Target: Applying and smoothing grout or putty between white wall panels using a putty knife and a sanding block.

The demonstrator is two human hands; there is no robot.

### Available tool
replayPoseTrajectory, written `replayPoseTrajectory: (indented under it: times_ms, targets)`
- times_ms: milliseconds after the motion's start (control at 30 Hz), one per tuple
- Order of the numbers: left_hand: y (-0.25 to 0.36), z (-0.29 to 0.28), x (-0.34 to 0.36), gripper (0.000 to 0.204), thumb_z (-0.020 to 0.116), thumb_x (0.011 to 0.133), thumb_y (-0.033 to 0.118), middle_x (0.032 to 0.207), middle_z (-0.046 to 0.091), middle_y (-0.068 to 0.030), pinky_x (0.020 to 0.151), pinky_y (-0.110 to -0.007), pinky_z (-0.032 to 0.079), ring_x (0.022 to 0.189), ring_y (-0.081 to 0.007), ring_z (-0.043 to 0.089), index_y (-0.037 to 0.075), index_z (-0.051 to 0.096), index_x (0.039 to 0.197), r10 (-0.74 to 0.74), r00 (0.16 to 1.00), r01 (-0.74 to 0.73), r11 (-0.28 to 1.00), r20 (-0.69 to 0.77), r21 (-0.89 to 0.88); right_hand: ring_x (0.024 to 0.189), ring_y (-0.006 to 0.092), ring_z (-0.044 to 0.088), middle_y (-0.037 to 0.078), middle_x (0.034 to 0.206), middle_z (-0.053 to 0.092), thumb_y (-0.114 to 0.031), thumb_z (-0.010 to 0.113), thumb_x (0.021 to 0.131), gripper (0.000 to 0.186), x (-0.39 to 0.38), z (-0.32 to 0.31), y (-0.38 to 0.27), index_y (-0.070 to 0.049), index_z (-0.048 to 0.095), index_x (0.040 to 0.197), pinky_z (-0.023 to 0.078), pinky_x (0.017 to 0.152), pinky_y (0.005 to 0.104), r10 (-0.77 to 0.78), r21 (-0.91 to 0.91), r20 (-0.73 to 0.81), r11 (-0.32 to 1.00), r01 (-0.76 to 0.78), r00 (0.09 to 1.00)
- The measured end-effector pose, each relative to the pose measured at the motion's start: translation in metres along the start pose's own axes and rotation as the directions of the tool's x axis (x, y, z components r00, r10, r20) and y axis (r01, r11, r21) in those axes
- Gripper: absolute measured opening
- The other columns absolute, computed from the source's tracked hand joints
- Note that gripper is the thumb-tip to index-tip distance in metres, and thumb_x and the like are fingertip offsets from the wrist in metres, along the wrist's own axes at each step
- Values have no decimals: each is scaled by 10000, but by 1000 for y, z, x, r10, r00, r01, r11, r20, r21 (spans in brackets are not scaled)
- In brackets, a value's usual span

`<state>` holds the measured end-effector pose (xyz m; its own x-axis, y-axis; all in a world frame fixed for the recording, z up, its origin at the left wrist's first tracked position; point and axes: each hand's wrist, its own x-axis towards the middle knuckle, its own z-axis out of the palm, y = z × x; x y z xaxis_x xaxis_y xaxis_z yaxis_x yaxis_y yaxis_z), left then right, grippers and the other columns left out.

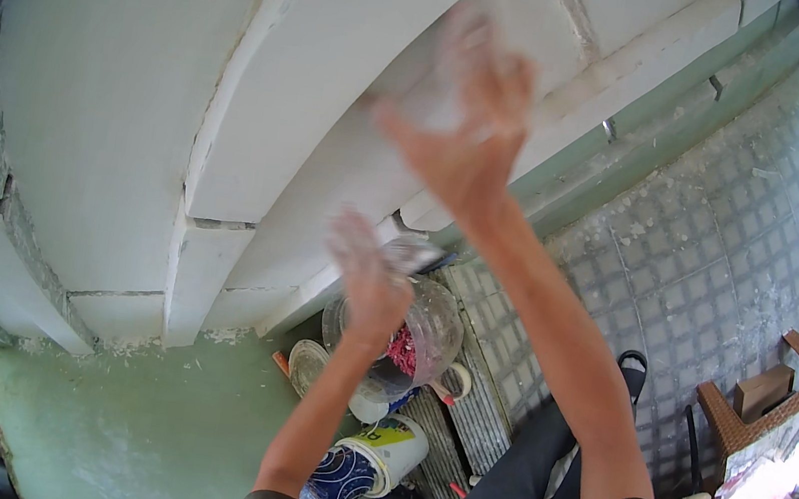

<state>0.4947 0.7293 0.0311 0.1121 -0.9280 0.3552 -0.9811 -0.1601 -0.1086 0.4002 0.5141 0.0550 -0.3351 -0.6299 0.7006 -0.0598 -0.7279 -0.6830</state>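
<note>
The white panelling (pixel 115 111) stands up, its recessed panel (pixel 328 180) near the person's right hand (pixel 468 148), fingers spread, and left hand (pixel 369 286) (blurred; grip impossible to tell), while joints (pixel 224 224) look unfilled, suggesting work partly done.

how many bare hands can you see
2: the left hand near the clear bucket, the right hand higher in the picture, before the white surface. None seem hidden.

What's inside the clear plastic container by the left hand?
Pinkish-red material shows inside the clear plastic container; I cannot tell what it is. The left hand and its wrist cover part of the container's left side, so whatever lies behind them is hidden.
</note>
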Motion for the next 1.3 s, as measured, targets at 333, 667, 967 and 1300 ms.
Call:
replayPoseTrajectory:
  times_ms: [333, 667, 967, 1300]
  targets:
    - [15, 69, -8, 864, 528, 727, -53, 1604, 194, -295, 1225, -580, 140, 1498, -478, 161, -103, 200, 1526, -75, 969, 111, 983, 235, -145, 974, 286, 606, 151, 1314, 654, -258, 927, 593, 738, -30, 8, -21, -12, 682, 1245, 458, 953, 401, 93, 52, -6, 994, -93, 996]
    - [27, 73, -11, 949, 562, 681, -62, 1598, 220, -270, 1231, -564, 129, 1485, -487, 174, -74, 177, 1548, -228, 927, 319, 897, 299, -305, 1134, 248, 643, 136, 1270, 689, -338, 909, 584, 823, -40, 26, -13, -31, 658, 1305, 391, 988, 440, 58, 44, -5, 997, -58, 998]
    - [42, 68, 0, 916, 599, 694, -41, 1565, 261, -280, 1229, -556, 156, 1474, -500, 192, -94, 217, 1526, -106, 976, 135, 980, 190, -147, 924, 267, 597, 59, 1308, 675, -382, 901, 611, 729, -26, 23, -12, -121, 704, 1263, 430, 885, 399, 141, 27, -107, 990, -139, 984]
    - [51, 57, -1, 916, 564, 678, -84, 1605, 175, -292, 1230, -563, 146, 1491, -508, 140, -117, 201, 1519, -113, 967, 149, 978, 230, -144, 981, 220, 550, 27, 1318, 676, -375, 924, 557, 784, 4, -11, 34, -139, 699, 1270, 412, 974, 427, 153, -80, -178, 982, -169, 972]
